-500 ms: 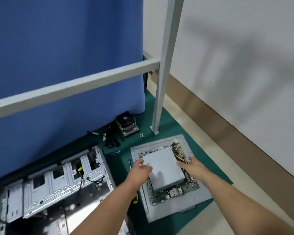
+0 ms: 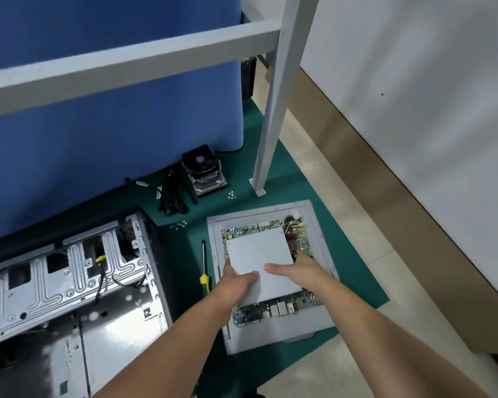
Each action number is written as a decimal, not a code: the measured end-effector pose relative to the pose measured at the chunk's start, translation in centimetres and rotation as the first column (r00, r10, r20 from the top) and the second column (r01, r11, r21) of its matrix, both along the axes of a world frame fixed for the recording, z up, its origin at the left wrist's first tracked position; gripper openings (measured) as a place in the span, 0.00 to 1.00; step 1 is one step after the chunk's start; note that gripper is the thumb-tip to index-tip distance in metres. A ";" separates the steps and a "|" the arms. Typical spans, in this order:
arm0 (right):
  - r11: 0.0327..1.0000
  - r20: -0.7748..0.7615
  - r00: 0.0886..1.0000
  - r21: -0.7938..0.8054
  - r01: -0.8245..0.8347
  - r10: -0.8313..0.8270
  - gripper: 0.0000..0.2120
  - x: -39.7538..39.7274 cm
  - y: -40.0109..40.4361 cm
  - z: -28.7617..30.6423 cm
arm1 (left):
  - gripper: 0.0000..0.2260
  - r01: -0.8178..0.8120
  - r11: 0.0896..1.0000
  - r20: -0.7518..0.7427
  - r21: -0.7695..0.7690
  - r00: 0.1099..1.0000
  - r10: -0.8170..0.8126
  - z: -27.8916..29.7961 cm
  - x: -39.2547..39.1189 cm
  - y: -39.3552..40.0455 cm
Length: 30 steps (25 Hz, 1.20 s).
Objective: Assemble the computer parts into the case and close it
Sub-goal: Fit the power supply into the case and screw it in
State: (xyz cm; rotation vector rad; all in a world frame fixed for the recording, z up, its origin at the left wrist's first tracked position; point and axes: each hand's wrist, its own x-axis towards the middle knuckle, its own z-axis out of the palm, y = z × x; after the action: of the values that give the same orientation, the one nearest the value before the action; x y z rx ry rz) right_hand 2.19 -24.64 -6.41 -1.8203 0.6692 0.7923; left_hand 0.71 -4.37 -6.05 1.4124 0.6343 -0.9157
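Grey power supply box (image 2: 260, 264) lying on the motherboard (image 2: 273, 310), itself on the grey side panel (image 2: 273, 331) at the green mat's (image 2: 354, 271) right edge. Left hand (image 2: 235, 278) and right hand (image 2: 295, 268) now gripping its near corners, thumbs on top, fingers curled over the sides; earlier, spread wider. Probably about to lift toward the open case (image 2: 69, 282), far left. Screwdriver (image 2: 204, 268) between.

A: Lighting: bright, even, from overhead; soft shadows on the white wall (image 2: 414, 81).
B: Glare: white patches on the case floor (image 2: 121, 340). Distortion: the grey frame bar (image 2: 127, 61) bows near the edges. Focus: slightly soft throughout.
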 end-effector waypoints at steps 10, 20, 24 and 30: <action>0.978 0.188 0.963 0.116 0.173 -0.193 0.46 -3.0 1.5 5.6 | 0.28 -0.021 0.989 0.187 -0.144 0.981 0.048 4.9 -1.2 2.5; 0.968 0.420 0.899 0.250 0.015 -0.123 0.38 -9.4 16.7 14.0 | 0.39 0.076 0.988 0.411 -0.137 0.911 -0.013 15.4 -4.0 22.3; 0.966 0.334 0.939 0.204 -0.158 0.083 0.43 -10.3 24.0 15.5 | 0.40 0.055 0.992 0.494 -0.114 0.870 0.009 16.0 -8.5 31.2; 0.981 0.373 0.918 0.084 -0.175 0.132 0.30 -10.2 32.9 15.0 | 0.41 0.010 0.999 0.633 0.049 0.773 -0.039 13.6 -14.6 39.0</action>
State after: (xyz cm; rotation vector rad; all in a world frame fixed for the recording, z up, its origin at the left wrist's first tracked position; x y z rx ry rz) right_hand -8.04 8.24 8.61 -1.8626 0.2349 0.5549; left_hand -13.88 34.59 7.57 1.6509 0.1154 -0.3859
